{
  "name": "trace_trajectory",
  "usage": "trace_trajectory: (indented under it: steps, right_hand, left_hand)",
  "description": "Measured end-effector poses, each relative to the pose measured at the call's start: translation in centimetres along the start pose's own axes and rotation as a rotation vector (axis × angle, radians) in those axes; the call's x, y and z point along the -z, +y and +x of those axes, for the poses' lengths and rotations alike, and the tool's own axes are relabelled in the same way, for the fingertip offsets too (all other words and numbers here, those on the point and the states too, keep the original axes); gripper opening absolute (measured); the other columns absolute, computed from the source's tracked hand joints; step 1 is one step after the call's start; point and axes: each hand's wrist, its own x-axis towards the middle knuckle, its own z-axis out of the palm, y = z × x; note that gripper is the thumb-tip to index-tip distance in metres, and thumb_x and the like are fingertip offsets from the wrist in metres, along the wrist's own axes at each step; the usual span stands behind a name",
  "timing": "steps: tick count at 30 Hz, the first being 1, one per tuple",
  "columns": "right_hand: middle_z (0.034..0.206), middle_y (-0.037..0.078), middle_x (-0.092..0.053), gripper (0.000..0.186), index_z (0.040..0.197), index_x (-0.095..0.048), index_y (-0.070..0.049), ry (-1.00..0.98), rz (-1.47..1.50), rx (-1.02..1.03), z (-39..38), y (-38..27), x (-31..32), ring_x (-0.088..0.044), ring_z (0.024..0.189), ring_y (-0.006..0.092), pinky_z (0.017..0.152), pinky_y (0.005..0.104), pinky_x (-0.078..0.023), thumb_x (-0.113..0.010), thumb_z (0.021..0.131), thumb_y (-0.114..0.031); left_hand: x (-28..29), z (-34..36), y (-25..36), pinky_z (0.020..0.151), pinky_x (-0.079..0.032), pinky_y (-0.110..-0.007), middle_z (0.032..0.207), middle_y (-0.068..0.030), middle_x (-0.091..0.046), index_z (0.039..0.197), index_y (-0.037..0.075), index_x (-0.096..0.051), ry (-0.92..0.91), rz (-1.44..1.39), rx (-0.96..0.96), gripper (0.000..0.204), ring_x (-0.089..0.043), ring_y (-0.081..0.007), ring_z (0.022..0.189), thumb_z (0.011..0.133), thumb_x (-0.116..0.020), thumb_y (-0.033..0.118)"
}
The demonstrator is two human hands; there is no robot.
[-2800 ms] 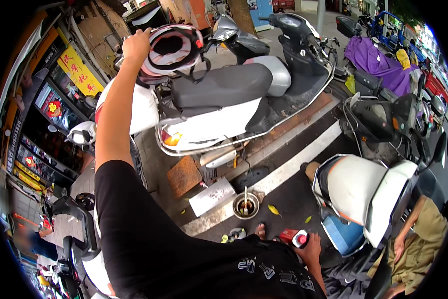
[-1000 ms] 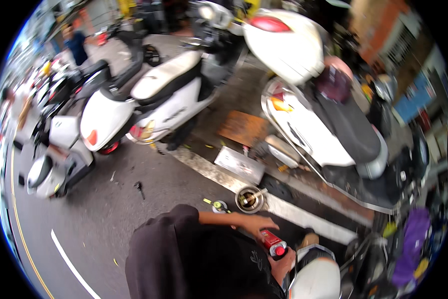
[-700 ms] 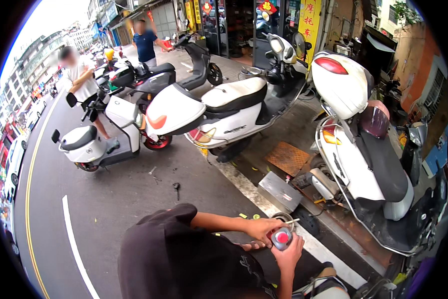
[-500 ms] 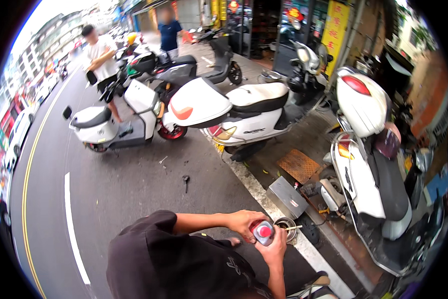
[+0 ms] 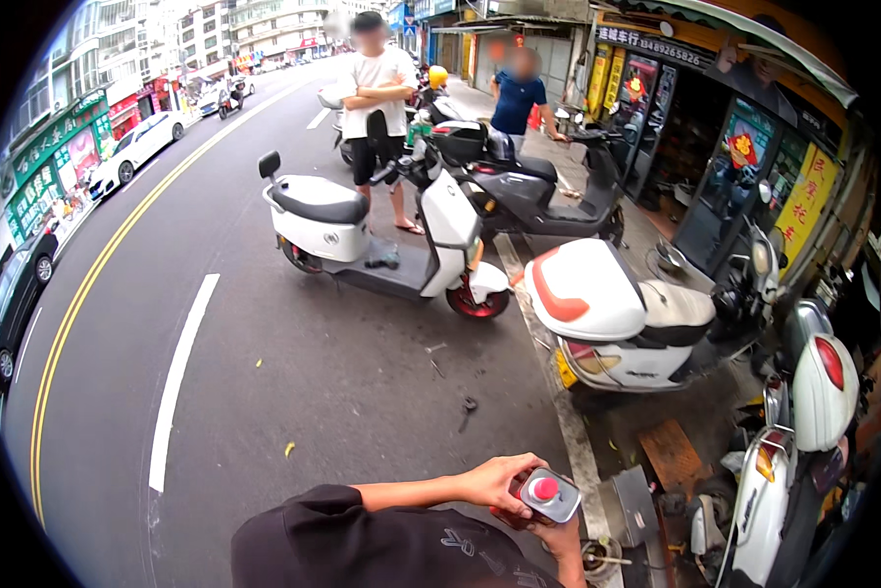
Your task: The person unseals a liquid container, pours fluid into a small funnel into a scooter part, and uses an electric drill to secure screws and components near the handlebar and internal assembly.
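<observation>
A rectangular can [image 5: 561, 504] with a grey top, red sides and a red cap is held upright low in front of my body. My left hand [image 5: 502, 481] grips it from the left, fingers curled over its edge. My right hand [image 5: 556, 539] holds it from below and the right, partly hidden by it. Beside my right wrist, on the ground, is a round metal bowl [image 5: 599, 561] with a stick lying across it. A grey metal box [image 5: 629, 505] lies just beyond the bowl, next to a rusty square plate [image 5: 678, 456].
Parked scooters stand ahead [image 5: 430, 255] and at the right [image 5: 597, 304], [image 5: 759, 505]. Two people stand among them, one in a white shirt [image 5: 381, 78], one in navy [image 5: 519, 103]. A road with cars [image 5: 141, 142] runs along the left; small tools [image 5: 468, 407] lie on the asphalt.
My left hand, on a helmet earlier, has come down to join my right on the can. The view has swung and tilted up toward the street and the two people.
</observation>
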Motion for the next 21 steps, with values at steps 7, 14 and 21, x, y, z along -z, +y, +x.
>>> trace_trajectory:
  steps: [7, 14, 21]
  right_hand:
    - [0.119, 0.01, -0.065, 0.081, 0.128, -0.051, 0.0, -0.054, -0.034, 0.205, 15.9, 0.3, -14.1, -0.062, 0.109, 0.0205, 0.097, 0.0356, -0.048, -0.091, 0.064, -0.029]
    - [0.115, 0.013, -0.065, 0.081, 0.128, -0.048, -0.004, -0.289, -0.25, 0.177, 28.5, -1.3, -21.6, -0.063, 0.108, 0.0226, 0.093, 0.0356, -0.05, -0.09, 0.063, -0.029]
    - [0.113, 0.015, -0.065, 0.082, 0.126, -0.049, -0.005, -0.528, -0.282, 0.165, 38.1, 1.3, -26.6, -0.065, 0.104, 0.026, 0.093, 0.0372, -0.05, -0.09, 0.063, -0.038]
  left_hand:
    - [19.2, -3.3, 2.1, 0.11, -0.038, -0.045, 0.142, -0.0165, -0.048, 0.147, 0.004, -0.035, 0.123, -0.082, 0.086, 0.094, -0.047, -0.0283, 0.133, 0.076, -0.081, 0.046]
    - [31.4, -5.7, 2.7, 0.104, -0.043, -0.04, 0.136, -0.0152, -0.054, 0.133, 0.003, -0.057, 0.354, 0.181, -0.017, 0.043, -0.052, -0.0287, 0.127, 0.097, -0.061, 0.026]
    - [37.8, -7.3, -1.1, 0.104, -0.043, -0.041, 0.13, -0.0137, -0.057, 0.129, 0.005, -0.06, 0.504, 0.402, 0.126, 0.048, -0.055, -0.0295, 0.123, 0.088, -0.071, 0.028]
